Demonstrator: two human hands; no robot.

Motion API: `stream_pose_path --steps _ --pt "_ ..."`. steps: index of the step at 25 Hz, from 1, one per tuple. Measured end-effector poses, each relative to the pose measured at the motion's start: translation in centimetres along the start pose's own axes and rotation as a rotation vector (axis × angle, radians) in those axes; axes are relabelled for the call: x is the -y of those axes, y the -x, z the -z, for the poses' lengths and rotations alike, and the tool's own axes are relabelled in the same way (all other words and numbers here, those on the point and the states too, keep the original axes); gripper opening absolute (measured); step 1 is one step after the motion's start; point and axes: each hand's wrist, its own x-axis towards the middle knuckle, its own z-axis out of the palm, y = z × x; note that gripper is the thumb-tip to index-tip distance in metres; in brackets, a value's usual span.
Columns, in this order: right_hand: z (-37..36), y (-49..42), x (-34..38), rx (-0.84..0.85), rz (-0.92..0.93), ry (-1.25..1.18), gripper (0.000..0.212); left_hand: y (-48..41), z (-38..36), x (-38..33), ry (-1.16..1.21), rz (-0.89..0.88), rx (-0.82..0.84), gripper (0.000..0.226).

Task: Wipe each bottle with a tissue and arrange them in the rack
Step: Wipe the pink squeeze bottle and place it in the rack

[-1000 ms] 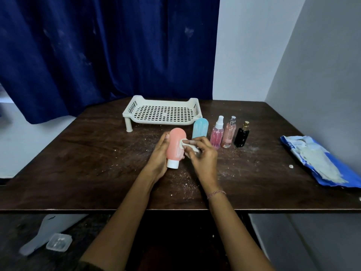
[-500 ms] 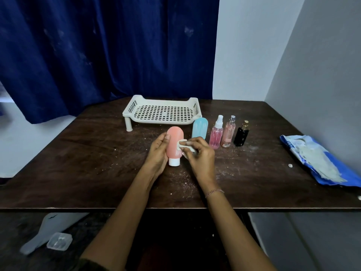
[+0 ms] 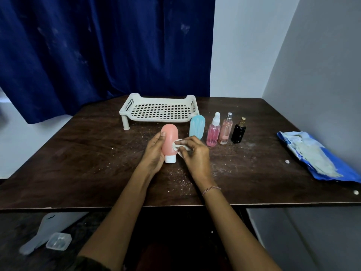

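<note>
Hands at table centre: left hand (image 3: 154,153) wraps the pink bottle (image 3: 169,142), cap down; right hand (image 3: 195,153) pinches a tissue (image 3: 178,144) against its side. Beyond stand a blue bottle (image 3: 197,127) and three spray bottles (image 3: 224,130). Farthest, the white rack (image 3: 159,110), empty.

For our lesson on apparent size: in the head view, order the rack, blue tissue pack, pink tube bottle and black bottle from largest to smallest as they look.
1. Rack and blue tissue pack: alike in extent, unranked.
2. Pink tube bottle, though it is held nearer the camera.
3. Black bottle.
</note>
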Motion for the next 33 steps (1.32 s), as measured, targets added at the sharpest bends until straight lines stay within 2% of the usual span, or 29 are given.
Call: stream_pose_path --steps 4,7,10,14,18,24,33 --pt "0.3 0.1 0.3 0.136 -0.013 -0.025 0.019 -0.6 0.2 0.0 0.036 -0.033 -0.113 0.018" --pt "0.2 0.1 0.4 0.201 0.058 0.001 0.019 -0.5 0.0 -0.1 0.034 -0.086 -0.134 0.019" --pt "-0.1 0.3 0.5 0.148 0.133 0.044 0.017 -0.4 0.0 0.2 0.002 -0.091 -0.086 0.02" --pt "-0.6 0.3 0.7 -0.003 0.13 0.088 0.017 -0.2 -0.1 0.3 -0.005 -0.068 -0.017 0.021" --pt "-0.7 0.5 0.6 0.053 0.193 0.153 0.015 -0.2 0.2 0.2 -0.001 -0.066 0.001 0.025" --pt "-1.3 1.4 1.0 0.188 0.345 0.347 0.012 -0.2 0.0 -0.1 0.025 -0.081 -0.072 0.027" --pt "-1.9 -0.8 1.8 0.012 0.247 0.274 0.011 0.0 0.0 0.0 0.02 -0.105 0.043 0.023"
